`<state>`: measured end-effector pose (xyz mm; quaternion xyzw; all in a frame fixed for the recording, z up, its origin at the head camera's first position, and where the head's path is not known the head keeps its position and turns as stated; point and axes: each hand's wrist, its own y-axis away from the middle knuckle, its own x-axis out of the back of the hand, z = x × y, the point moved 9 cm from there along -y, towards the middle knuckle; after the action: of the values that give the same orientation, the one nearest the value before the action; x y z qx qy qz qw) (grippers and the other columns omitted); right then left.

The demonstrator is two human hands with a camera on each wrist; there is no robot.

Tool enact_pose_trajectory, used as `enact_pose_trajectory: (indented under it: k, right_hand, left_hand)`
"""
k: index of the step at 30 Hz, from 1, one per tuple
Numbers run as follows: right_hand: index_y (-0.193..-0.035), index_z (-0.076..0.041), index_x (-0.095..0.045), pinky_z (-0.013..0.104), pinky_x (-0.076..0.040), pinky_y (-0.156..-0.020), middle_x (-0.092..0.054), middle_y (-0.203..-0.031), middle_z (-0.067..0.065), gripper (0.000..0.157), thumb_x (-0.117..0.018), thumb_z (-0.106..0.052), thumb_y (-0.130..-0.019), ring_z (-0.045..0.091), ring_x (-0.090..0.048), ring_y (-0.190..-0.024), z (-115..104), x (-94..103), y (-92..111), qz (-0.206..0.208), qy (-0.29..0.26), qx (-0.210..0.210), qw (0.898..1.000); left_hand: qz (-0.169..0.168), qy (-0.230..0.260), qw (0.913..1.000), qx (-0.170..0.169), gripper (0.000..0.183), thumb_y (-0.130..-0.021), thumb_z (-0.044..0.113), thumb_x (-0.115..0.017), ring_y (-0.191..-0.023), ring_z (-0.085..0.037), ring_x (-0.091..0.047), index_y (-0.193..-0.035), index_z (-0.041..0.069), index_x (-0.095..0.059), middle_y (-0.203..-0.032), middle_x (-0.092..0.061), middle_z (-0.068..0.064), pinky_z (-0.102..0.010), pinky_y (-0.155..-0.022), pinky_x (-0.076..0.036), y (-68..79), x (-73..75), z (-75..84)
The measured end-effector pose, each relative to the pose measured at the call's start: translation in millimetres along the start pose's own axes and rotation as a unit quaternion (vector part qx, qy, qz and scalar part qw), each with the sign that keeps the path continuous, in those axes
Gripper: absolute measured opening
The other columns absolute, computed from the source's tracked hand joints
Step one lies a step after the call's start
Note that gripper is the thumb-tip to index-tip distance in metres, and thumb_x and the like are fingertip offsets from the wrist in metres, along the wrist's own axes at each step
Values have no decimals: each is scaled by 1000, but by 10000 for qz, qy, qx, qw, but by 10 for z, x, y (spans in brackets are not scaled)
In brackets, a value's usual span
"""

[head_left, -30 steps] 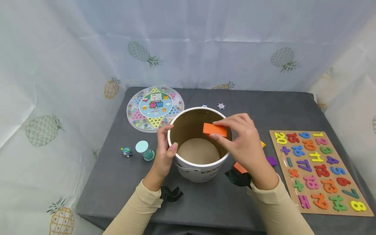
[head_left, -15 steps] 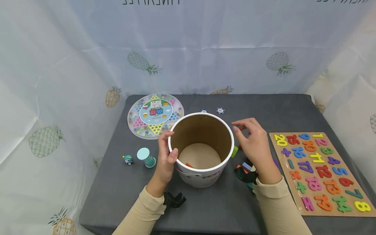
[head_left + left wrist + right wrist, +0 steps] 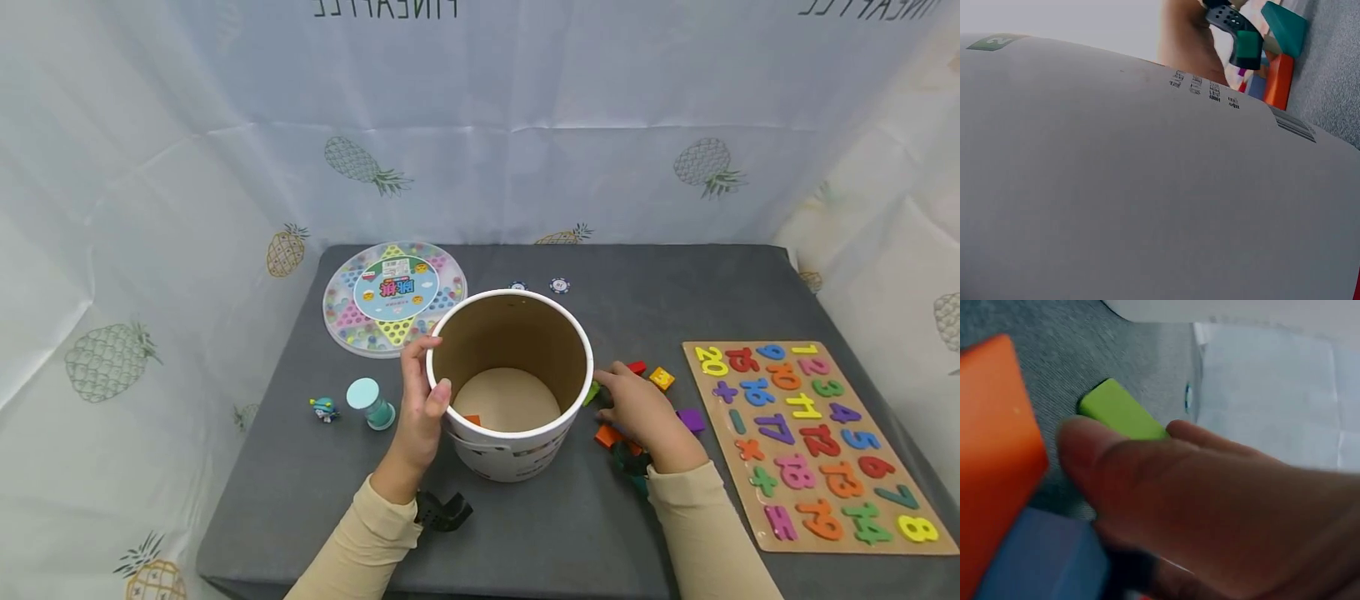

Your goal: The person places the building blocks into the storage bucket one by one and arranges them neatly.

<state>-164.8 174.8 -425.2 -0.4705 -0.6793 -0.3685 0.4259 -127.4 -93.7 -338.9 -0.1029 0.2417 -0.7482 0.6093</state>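
A white bucket [image 3: 517,461] stands upright on the dark cloth, with an orange block [image 3: 472,420] visible on its floor. My left hand [image 3: 420,408] holds its left rim, thumb outside and fingers over the edge. In the left wrist view, the bucket's white wall fills most of the frame. To the right of the bucket, my right hand [image 3: 643,414] is low among loose blocks. A light green block [image 3: 1124,411] lies at its fingertips, the thumb overlapping it in the right wrist view. Close by are an orange block [image 3: 994,444] and a blue block [image 3: 1047,556].
A number puzzle board [image 3: 720,417] lies at the right, beside a purple block [image 3: 692,419] and a yellow block [image 3: 662,378]. Behind the bucket are a round Chinese checkers box [image 3: 395,287] and poker chips [image 3: 559,285]. A teal hourglass-shaped piece [image 3: 371,402] and small figurine [image 3: 324,408] stand left.
The orange block in my right hand was let go into the bucket. That hand then moved right and down to the loose blocks. My left hand stays on the rim.
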Motion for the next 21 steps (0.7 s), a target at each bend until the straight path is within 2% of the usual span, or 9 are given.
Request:
enact_pose_trajectory:
  k: [4, 6, 9, 11, 13, 16, 19, 21]
  right_hand:
    - [-98, -15, -68, 39, -45, -60, -49, -81, 2, 33, -84, -16, -69, 18, -50, -66, -32, 8, -20, 319, 185, 186, 9991]
    - [-94, -13, -69, 40, -45, -62, -51, -81, 2, 30, -85, -18, -69, 20, -51, -70, -40, 45, -17, 588, 218, 264, 9977]
    - [-95, -8, -70, 43, -46, -68, -59, -87, 7, 29, -83, -18, -71, 25, -52, -78, -48, 182, -6, 1059, 17, 175, 9942]
    - [-104, -6, -69, 45, -46, -73, -63, -94, 10, 34, -81, -19, -74, 27, -53, -85, -61, 365, 30, 1571, -211, -34, 9873]
    - [-111, -7, -68, 44, -45, -72, -63, -99, 11, 37, -78, -19, -78, 28, -53, -88, -104, 605, 95, 2145, -549, -316, 9747]
    - [-119, -10, -65, 38, -40, -68, -62, -104, 10, 41, -76, -20, -81, 25, -51, -90, -266, 1020, 254, 3194, -1103, -422, 9402]
    - [-122, -15, -65, 32, -35, -68, -62, -104, 6, 42, -75, -18, -81, 19, -50, -90, -531, 1329, 414, 3898, -1762, -34, 9039]
    - [-121, -17, -66, 31, -33, -69, -63, -101, 2, 42, -76, -17, -80, 16, -49, -90, -752, 1423, 467, 3946, -2047, 439, 8947]
  left_hand:
    - [-12, 62, 10000, -50, 56, -87, 24, -45, -121, -57, -28, -133, 5, -21, -141, -27, -24, -40, -97, -41, -5, -2, 9]
    - [-23, 95, 9999, -68, 56, -87, 25, -45, -121, -57, -27, -133, 5, -21, -142, -26, -24, -40, -97, -41, -6, -8, 12]
    - [-13, 107, 9999, -70, 55, -88, 27, -47, -121, -57, -27, -133, 6, -22, -142, -27, -24, -39, -97, -40, -7, -3, 11]
    - [-30, 123, 9999, -73, 56, -88, 27, -47, -121, -58, -27, -133, 6, -22, -142, -27, -24, -40, -97, -40, -7, -4, 7]
    - [-19, 82, 9999, -67, 56, -88, 28, -47, -121, -56, -28, -133, 6, -22, -141, -27, -24, -40, -97, -40, -8, 1, 1]
    - [-12, 7, 10000, -88, 57, -87, 27, -46, -122, -55, -28, -133, 4, -21, -140, -27, -23, -41, -97, -40, -12, 7, -2]
    - [9, -87, 9999, -114, 57, -87, 27, -46, -122, -54, -28, -132, 2, -21, -140, -28, -23, -42, -97, -38, -10, 16, -6]
    - [28, -101, 9999, -131, 58, -88, 29, -47, -122, -54, -28, -132, 2, -21, -141, -28, -21, -43, -98, -37, 1, 26, -13]
